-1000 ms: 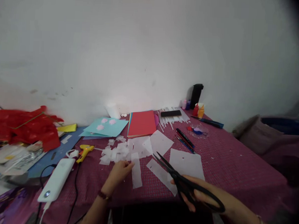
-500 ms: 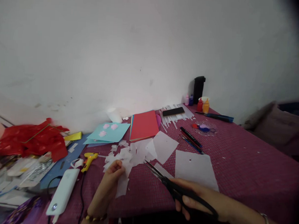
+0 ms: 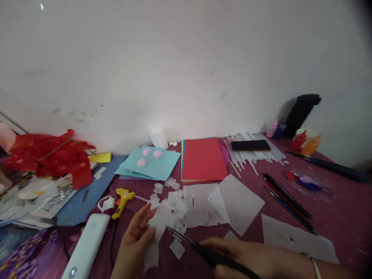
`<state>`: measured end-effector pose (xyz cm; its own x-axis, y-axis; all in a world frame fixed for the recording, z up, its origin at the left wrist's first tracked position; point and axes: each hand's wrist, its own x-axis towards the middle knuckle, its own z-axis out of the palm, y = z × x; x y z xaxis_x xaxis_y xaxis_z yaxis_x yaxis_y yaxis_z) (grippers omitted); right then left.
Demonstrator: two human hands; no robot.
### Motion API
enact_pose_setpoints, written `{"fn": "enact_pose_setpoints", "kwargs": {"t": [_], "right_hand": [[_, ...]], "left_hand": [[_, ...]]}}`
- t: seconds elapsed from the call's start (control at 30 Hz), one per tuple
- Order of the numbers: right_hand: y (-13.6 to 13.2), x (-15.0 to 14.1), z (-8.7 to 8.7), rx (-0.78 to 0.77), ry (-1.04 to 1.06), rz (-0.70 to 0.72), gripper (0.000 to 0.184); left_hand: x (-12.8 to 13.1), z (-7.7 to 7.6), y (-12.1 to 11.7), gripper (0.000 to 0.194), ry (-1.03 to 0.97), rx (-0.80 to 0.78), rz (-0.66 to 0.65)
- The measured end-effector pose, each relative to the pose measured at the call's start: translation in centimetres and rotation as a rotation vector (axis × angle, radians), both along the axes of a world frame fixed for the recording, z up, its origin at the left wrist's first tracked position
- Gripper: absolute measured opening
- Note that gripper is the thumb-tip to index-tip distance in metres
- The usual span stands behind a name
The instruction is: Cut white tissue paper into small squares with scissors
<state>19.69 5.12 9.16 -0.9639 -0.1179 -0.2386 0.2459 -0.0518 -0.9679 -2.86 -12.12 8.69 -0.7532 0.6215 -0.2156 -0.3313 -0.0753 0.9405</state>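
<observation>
A red sheet [image 3: 203,161] is stacked over other coloured sheets [image 3: 182,162] near the wall [image 3: 189,65]. To its left, a light-blue card [image 3: 162,165] is dotted with pink tufts [image 3: 141,162]. A yellow glue gun [image 3: 123,200] is laid near a white power bank [image 3: 86,248], and a black phone [image 3: 251,145] is rested on white strips [image 3: 251,159]. On the blurred right, what may be a paint palette [image 3: 309,182] is set near a red bottle [image 3: 298,141].

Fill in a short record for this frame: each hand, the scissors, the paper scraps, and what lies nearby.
Left hand: holds a white paper strip
Right hand: grips black scissors
Scissor tips: pointing toward the strip
Scraps: white paper pieces heaped beyond the left hand
Left side: yellow glue gun, white power bank
Behind: red sheet on a stack; phone on white strips
</observation>
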Motion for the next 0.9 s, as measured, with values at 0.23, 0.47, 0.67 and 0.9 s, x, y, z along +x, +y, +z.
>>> {"fn": "enact_pose_setpoints", "kwargs": {"t": [0.23,0.47,0.67,0.9], "right_hand": [[0.2,-6.0,0.3,-0.144,0.024,-0.058,0.066],[0.5,-7.9,0.1,-0.194,-0.076,-0.096,0.065],[0.4,-8.3,-0.9,-0.212,-0.118,-0.153,0.060],[0.6,-8.0,-2.0,-0.251,-0.124,-0.207,0.072]], "left_hand": [[-2.6,-0.7,0.9,0.068,-0.060,-0.052,-0.019],[-3.9,-1.7,1.3,0.064,-0.019,-0.089,0.004],[-4.0,-1.2,2.2,0.064,-0.056,-0.079,-0.025],[-4.0,-1.5,0.0,0.040,-0.303,-0.237,-0.186]]}}
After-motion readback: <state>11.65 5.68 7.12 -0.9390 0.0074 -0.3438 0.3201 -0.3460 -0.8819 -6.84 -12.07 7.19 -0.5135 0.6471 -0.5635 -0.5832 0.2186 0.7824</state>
